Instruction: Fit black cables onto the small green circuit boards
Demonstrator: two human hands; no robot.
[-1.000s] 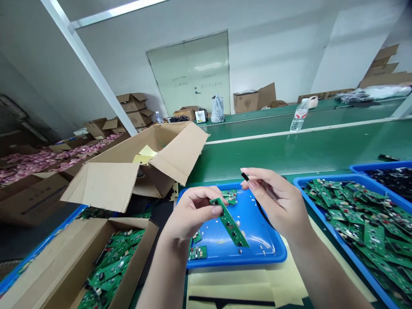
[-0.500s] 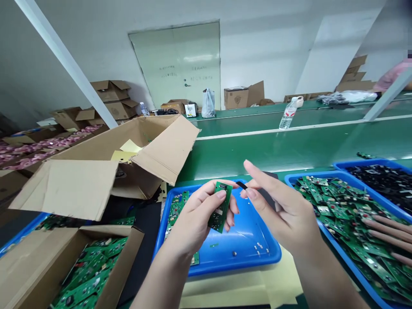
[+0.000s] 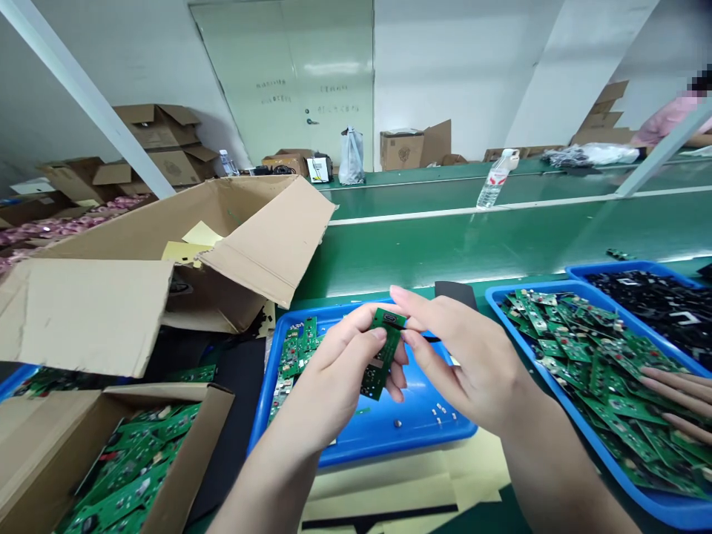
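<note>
Left hand (image 3: 334, 371) grips a green circuit board (image 3: 383, 361) above a blue tray (image 3: 423, 404), while the right hand (image 3: 472, 356) pinches a thin black strip (image 3: 394, 326), its tip overlapping the board's twelve-o'clock end. From the board, a tray of circuit boards (image 3: 661, 512) lies at three o'clock, a bottle (image 3: 492, 182) at one and an open carton (image 3: 272, 241) at ten.

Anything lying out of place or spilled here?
Yes: small white bits and a round dark piece lie loose in the middle blue tray, apart from the boards grouped at its left, so they look like strays. A green piece also lies outside, just beyond the far-right tray.
</note>
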